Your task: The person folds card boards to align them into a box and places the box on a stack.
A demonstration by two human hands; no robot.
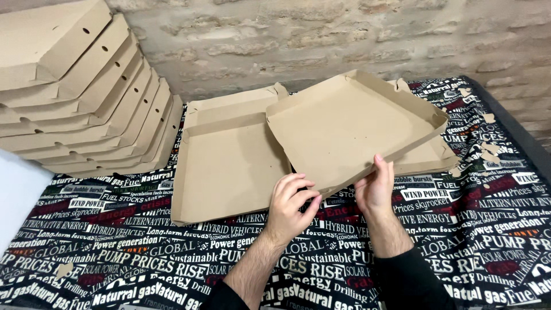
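A brown cardboard pizza box (344,123) is half folded and held tilted above the table, its side walls raised. My left hand (291,204) grips its near edge from below, fingers curled. My right hand (376,186) holds the same near edge a little to the right, thumb on top. Under and behind the held box lies another flat, partly folded cardboard box (227,161) on the printed cloth.
A leaning stack of several folded pizza boxes (80,92) fills the back left. A black cloth printed in white and red lettering (115,252) covers the table. Small cardboard scraps (488,152) lie at the right. A brick wall (287,40) stands behind.
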